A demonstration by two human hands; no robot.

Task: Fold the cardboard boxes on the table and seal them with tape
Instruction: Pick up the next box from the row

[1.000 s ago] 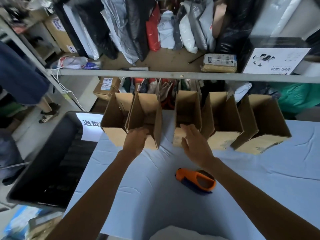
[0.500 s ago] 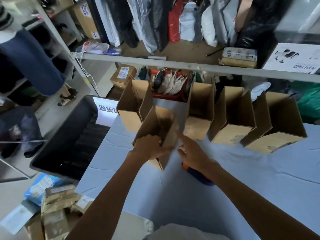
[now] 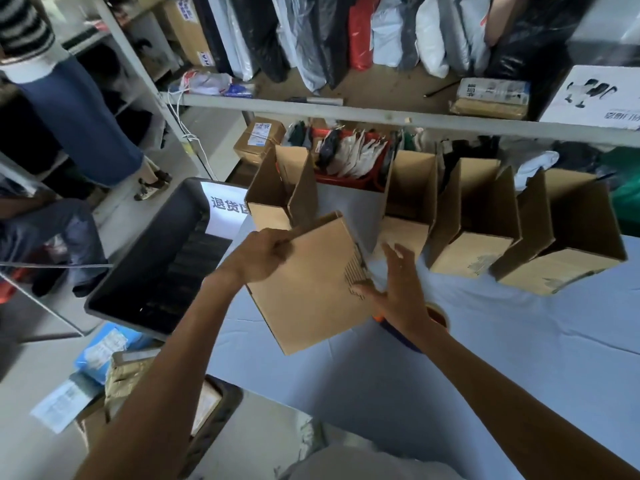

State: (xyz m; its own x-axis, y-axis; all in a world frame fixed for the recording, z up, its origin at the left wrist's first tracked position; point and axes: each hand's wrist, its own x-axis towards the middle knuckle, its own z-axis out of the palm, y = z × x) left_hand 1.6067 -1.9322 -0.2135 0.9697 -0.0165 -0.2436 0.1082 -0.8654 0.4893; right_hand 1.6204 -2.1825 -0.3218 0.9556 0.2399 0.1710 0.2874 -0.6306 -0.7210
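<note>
My left hand [image 3: 263,254] grips the top left edge of a brown cardboard box [image 3: 311,289], lifted and tilted above the blue table [image 3: 485,375]. At the box's right edge is my right hand [image 3: 398,289], fingers spread and thumb touching the cardboard. Several other open boxes stand in a row at the table's far edge: one at the left [image 3: 277,192], one in the middle [image 3: 412,199], then two at the right [image 3: 474,216] [image 3: 568,233]. The orange tape dispenser [image 3: 440,315] lies mostly hidden under my right wrist.
A black crate [image 3: 156,265] sits left of the table with a white sign [image 3: 225,209] beside it. Metal shelves [image 3: 381,114] hold bags and parcels behind the boxes. Parcels lie on the floor at lower left [image 3: 104,351]. A person stands at far left [image 3: 69,109].
My left hand has pulled one box out of the row, toward me, and tilted it so its flat side faces up. My right hand moved from the row to that box's right edge.
</note>
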